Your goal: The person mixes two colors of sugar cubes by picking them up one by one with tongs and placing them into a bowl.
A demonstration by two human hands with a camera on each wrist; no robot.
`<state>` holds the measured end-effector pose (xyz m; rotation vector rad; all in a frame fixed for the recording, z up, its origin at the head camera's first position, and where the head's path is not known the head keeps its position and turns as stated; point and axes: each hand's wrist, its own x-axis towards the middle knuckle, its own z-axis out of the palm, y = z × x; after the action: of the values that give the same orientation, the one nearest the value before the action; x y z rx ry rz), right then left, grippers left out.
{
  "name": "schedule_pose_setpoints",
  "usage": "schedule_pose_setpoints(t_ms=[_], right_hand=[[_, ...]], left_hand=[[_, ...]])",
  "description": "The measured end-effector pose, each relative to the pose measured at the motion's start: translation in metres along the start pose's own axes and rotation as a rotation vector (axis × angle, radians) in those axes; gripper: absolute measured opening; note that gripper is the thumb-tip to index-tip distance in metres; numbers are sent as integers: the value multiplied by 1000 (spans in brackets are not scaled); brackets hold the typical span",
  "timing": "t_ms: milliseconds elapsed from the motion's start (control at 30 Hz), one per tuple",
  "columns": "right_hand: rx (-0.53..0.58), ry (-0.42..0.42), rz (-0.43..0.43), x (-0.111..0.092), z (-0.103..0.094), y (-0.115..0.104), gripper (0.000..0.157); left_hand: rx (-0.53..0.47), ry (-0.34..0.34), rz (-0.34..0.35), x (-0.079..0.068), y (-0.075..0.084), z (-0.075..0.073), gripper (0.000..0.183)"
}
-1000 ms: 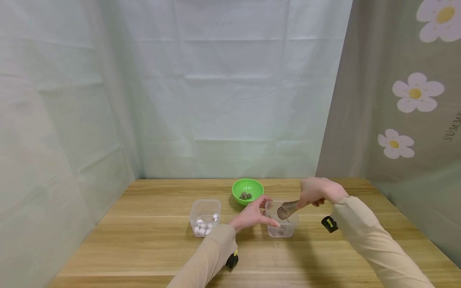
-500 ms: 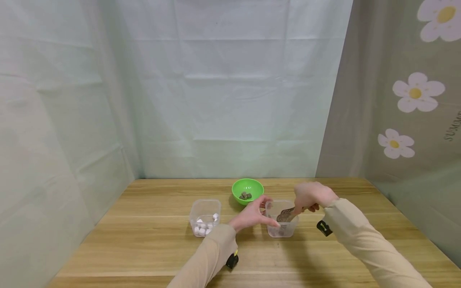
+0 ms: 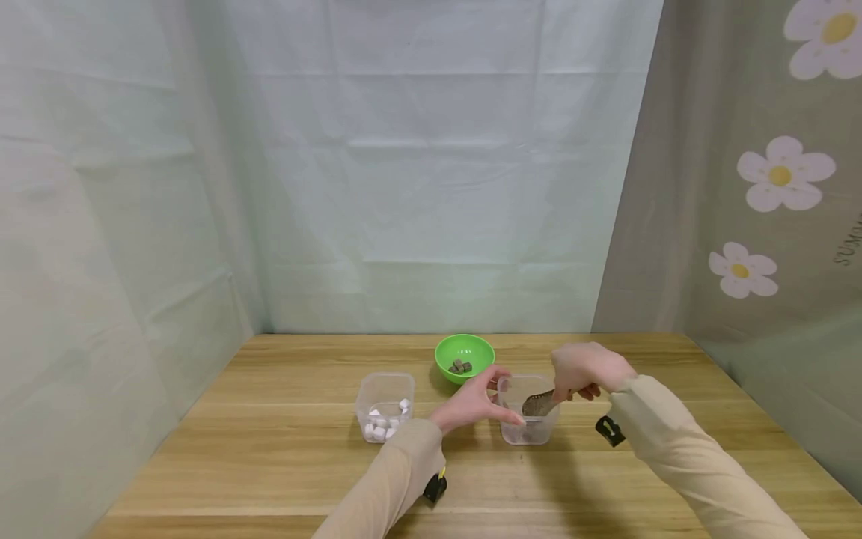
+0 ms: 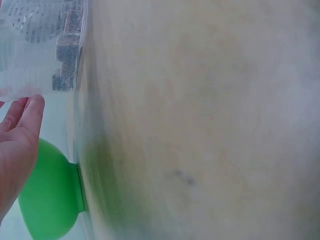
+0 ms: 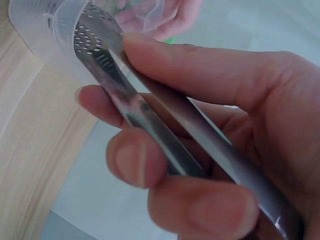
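Observation:
My left hand (image 3: pixel 471 404) steadies a clear plastic container (image 3: pixel 528 434), thumb at the near side and fingers round the left and far side. Dark brownish cubes (image 4: pixel 67 50) lie at its bottom in the left wrist view. With my right hand (image 3: pixel 584 367) I grip metal tongs (image 5: pixel 215 137), thumb along one arm and fingers curled under the other. Their perforated ends (image 5: pixel 90 40) reach down inside the container. What lies between those ends is hidden. Behind my left hand sits a green bowl (image 3: pixel 482 352) holding several brown cubes (image 3: pixel 460 367).
Left of my left hand stands a second clear container (image 3: pixel 384 383) with several white cubes (image 3: pixel 379 433). All of it rests on a wooden table (image 3: pixel 283 434). A pale curtain (image 3: pixel 431 187) hangs behind the table, and a flowered one (image 3: pixel 754 359) on the right.
My right hand has moved left and slightly down, lowering the tongs from above the container into it. Their ends now stand closer together. My left hand keeps its place.

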<state>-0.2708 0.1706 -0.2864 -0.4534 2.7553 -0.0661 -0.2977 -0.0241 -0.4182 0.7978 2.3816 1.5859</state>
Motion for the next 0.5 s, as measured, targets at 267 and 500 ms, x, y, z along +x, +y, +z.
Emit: schedule_pose_setpoints(t_ms=[267, 500], right_hand=[[7, 94, -106, 2, 0, 19, 35], [136, 103, -212, 1, 3, 41, 19]], left_hand=[[6, 13, 3, 1, -2, 1, 76], [20, 21, 8, 1, -3, 2, 76]])
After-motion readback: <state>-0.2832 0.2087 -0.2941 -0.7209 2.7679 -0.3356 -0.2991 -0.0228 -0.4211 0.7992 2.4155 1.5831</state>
